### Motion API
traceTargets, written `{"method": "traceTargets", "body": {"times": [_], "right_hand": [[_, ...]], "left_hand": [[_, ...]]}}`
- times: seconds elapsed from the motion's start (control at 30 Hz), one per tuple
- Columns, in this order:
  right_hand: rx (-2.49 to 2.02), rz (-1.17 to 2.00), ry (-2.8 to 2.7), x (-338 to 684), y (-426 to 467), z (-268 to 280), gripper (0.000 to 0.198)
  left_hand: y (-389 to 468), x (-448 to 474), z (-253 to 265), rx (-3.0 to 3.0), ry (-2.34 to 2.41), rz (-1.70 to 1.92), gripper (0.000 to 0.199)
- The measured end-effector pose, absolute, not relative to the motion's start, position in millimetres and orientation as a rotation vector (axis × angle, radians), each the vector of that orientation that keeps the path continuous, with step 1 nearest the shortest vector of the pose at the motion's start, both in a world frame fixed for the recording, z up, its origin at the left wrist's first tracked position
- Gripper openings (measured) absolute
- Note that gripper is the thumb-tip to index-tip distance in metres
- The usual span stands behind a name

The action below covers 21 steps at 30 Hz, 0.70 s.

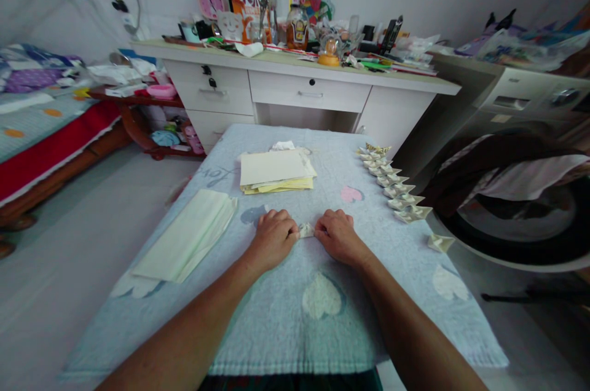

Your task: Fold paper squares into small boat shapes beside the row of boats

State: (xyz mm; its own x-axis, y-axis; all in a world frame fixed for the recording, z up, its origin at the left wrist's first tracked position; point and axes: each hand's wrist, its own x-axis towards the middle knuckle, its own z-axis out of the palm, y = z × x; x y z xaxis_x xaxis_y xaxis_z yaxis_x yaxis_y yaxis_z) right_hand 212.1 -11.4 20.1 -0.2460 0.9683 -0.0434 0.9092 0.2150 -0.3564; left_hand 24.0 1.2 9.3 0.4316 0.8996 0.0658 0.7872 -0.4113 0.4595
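A small folded piece of pale paper [306, 230] lies between my two hands, low over the cloth-covered table. My left hand [275, 236] pinches its left end with curled fingers. At the other end, my right hand [338, 234] is closed on it in the same way. Most of the paper's ends are hidden by my fingers. To the right, several folded paper boats [400, 192] stand in a slanting row, and a single paper boat [440, 243] sits apart, nearer to me.
A stack of cream paper sheets [276, 168] lies beyond my hands. Longer pale green folded sheets [187, 237] rest at the left. Behind stands a cluttered white desk [310, 91]. A washing machine [520, 108] with clothes at its door is on the right, a bed [50, 133] on the left.
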Motion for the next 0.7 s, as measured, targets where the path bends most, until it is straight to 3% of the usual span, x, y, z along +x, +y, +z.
{"method": "traceTargets", "body": {"times": [0.4,0.7], "right_hand": [[-1.919,0.262,-2.334,203,-8,11,0.023],[-1.854,0.307,-2.188,201,-12,11,0.007]], "left_hand": [[-2,32,6,2.352,1.610,0.388,0.021],[-4,30,7,2.333,1.649,0.403,0.018]]}}
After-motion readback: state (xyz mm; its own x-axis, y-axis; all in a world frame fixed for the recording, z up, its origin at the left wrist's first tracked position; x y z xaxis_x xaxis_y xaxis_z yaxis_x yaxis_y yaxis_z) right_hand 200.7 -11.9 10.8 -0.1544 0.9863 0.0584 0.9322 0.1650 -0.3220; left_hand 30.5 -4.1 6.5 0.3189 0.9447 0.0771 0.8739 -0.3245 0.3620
